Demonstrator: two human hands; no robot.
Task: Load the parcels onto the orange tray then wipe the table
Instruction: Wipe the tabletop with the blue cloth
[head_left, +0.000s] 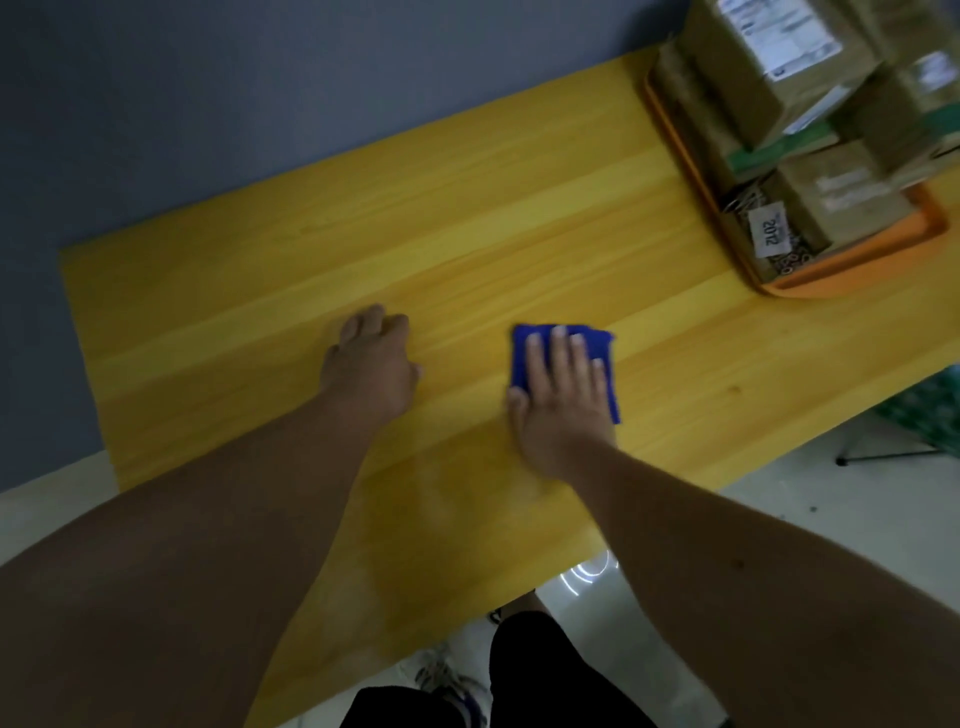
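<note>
The loading step appears complete: the parcels sit stacked on the orange tray at the far right corner of the bench, and no parcel shows on the bare wood. The step in hand is judged to be the wiping.

The right hand lies flat on a folded blue cloth, fingers straight and spread, pressing it to the bench a little right of centre. It pinches nothing. The left hand rests on the wood just left of centre, fingers loosely bent, holding nothing; it seems to serve as a brace.

A faintly duller patch shows on the near part of the bench, possibly damp; the frame is too dim to confirm.

The next move calls for steady downward pressure and sweeping strokes of the cloth across the remaining surface, the far and left portions in particular. The left hand lies in the path of any leftward stroke and would need to lift or shift. The tray occupies the far right corner, so the cloth must work round its rim; the tall stack looks liable to topple if knocked.

Beyond the bench: a grey wall, a pale floor, and a thin metal stand at right.
</note>
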